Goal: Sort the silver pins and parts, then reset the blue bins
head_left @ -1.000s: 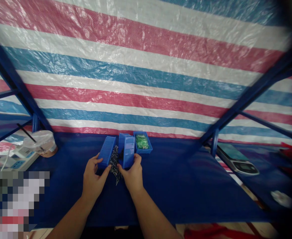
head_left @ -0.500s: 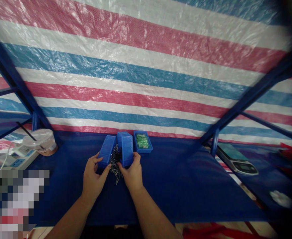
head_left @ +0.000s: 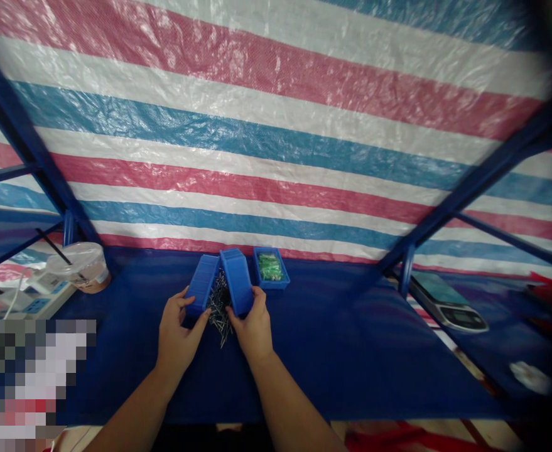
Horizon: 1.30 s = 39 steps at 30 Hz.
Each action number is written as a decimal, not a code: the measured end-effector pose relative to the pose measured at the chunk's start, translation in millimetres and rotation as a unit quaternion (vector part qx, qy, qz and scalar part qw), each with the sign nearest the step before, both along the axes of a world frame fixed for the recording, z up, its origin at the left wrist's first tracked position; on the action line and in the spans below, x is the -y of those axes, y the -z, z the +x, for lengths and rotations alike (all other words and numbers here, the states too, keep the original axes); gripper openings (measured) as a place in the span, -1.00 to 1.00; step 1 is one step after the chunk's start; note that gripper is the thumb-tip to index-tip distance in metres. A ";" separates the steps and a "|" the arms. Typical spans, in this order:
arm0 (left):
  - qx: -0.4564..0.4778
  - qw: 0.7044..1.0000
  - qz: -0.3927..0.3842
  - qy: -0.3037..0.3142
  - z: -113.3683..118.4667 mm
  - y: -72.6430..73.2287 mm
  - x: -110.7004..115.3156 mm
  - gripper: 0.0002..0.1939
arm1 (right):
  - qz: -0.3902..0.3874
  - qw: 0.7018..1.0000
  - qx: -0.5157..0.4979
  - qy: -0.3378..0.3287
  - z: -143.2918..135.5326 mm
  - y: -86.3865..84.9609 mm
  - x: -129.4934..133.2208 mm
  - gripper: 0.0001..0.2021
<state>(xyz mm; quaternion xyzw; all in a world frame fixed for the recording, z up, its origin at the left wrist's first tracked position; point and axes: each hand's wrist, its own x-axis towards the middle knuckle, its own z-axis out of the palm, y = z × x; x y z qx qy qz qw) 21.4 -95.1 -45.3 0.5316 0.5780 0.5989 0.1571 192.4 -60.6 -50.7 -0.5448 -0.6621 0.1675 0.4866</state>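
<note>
Two small blue plastic bins lie tipped on their sides, with a heap of thin metal screws or nails [head_left: 220,307] between them. My left hand [head_left: 180,329] grips the near end of the left blue bin [head_left: 203,282], thumb at its inner edge. Around the near end of the right blue bin [head_left: 238,279] my right hand [head_left: 253,326] is closed, its thumb on the inner side. Some of the metal pieces spill toward me past the bins; whether any remain inside is hidden.
Behind on the right stands a third blue bin [head_left: 270,267] holding green pieces. A lidded cup with a straw [head_left: 85,270] and a power strip [head_left: 44,301] are at left. At right sits a digital scale [head_left: 449,304]. Striped sheeting [head_left: 276,150] rises behind the blue table [head_left: 351,351].
The right bin has tilted, its top leaning left toward the other bin, and my right hand has shifted slightly right. My left hand and its bin have hardly moved.
</note>
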 end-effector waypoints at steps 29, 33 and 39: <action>0.012 1.000 0.025 -0.008 4.1 -7.5 0.0 -0.65 | -0.006 0.996 -0.074 0.045 1.1 3.3 1.2 -0.50; 0.003 0.999 0.034 -0.004 5.3 -7.0 -3.2 -0.64 | -0.010 0.996 -0.077 0.049 1.9 4.2 -0.1 -0.49; -0.001 0.998 0.056 0.028 5.7 -5.2 -8.6 -0.64 | -0.001 0.995 -0.077 0.061 3.7 7.3 -2.8 -0.45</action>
